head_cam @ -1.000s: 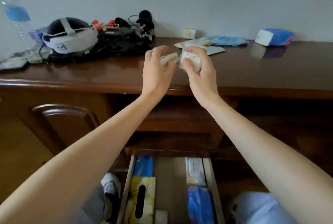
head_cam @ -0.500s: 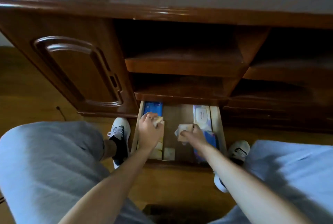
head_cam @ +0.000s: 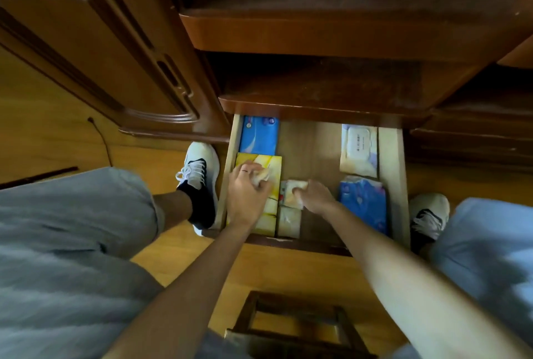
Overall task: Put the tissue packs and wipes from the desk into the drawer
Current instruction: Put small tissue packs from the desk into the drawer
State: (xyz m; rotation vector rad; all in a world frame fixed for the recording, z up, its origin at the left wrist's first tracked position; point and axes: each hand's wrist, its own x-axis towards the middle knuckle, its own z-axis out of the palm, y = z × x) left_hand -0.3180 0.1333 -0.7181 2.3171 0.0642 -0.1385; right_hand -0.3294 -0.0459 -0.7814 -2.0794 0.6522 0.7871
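Nearest, a dark wooden stool frame (head_cam: 291, 327) stands on the floor. Above the open light-wood drawer (head_cam: 392, 185), the left hand (head_cam: 248, 194) grasps a small pale tissue pack (head_cam: 262, 176) over a yellow tissue box (head_cam: 269, 168); the right hand (head_cam: 315, 197) pinches another small cream tissue pack (head_cam: 294, 189) mid-drawer. Farther back lie a blue pack (head_cam: 259, 136) and a white-lidded wipes pack (head_cam: 359, 149).

Dark wooden desk (head_cam: 317, 35), yellowish floor (head_cam: 43, 133)
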